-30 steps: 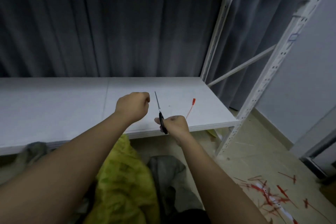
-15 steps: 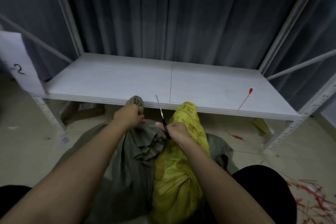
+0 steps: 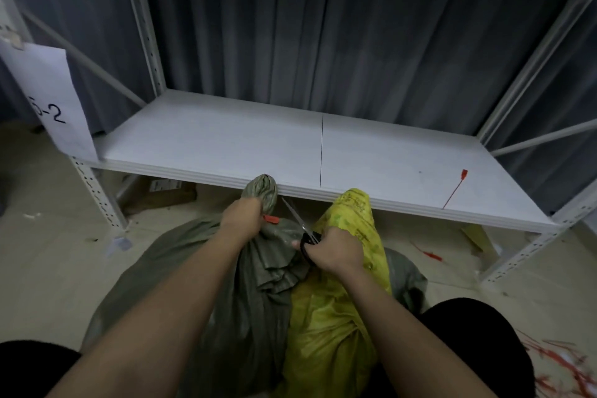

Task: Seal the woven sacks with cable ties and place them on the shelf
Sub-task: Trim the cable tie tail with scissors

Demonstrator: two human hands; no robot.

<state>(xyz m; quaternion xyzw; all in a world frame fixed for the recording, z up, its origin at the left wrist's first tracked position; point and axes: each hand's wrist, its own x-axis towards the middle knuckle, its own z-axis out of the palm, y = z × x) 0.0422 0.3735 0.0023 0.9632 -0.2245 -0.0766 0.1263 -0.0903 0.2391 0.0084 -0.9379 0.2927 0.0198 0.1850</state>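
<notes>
Left hand (image 3: 240, 220) clenches grey sack (image 3: 258, 284) neck, steadying red cable tie (image 3: 270, 219); right hand (image 3: 336, 249) grips scissors (image 3: 302, 223), likely to trim its tail.

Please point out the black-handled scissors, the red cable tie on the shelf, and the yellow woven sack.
Black-handled scissors (image 3: 305, 237): head view, at the pivot.
Red cable tie on the shelf (image 3: 454, 191): head view, mid-strap.
Yellow woven sack (image 3: 326, 326): head view, body.

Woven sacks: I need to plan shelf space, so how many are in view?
2, possibly more hidden. The grey-green sack stands on the floor, its neck gripped by the left hand. The yellow sack leans beside it, under the right hand holding scissors.
</notes>
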